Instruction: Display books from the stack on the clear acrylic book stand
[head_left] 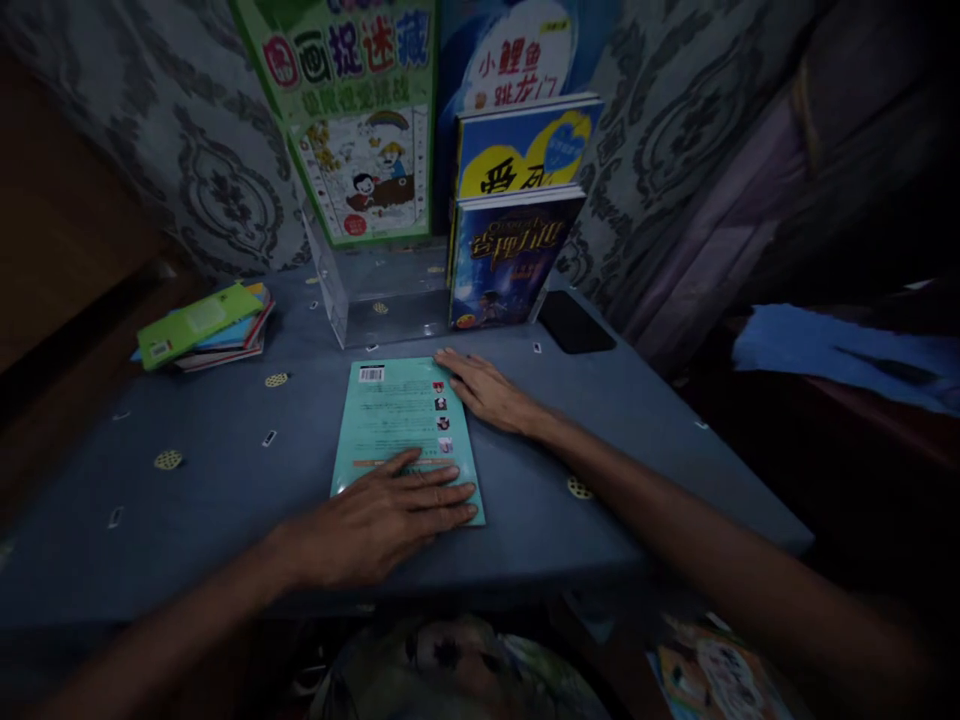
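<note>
A teal book (397, 410) lies flat on the table, a barcode at its upper left corner and small pictures down its right side. My left hand (390, 515) rests flat across the lower part of the book, fingers stretched out to the right. At the book's upper right corner is my right hand (487, 390), its fingers extended and touching the corner, the palm on the cloth beside it. Behind the book stands a clear acrylic book stand (390, 315), and a dark blue book (514, 260) leans upright in its right part.
More books stand behind, among them a green-framed picture book (360, 130) and a blue and yellow book (480, 150). A small stack of books (202, 325) lies at left. A black phone (576, 322) is right of the stand. Patterned blue-grey cloth (247, 520) covers the table.
</note>
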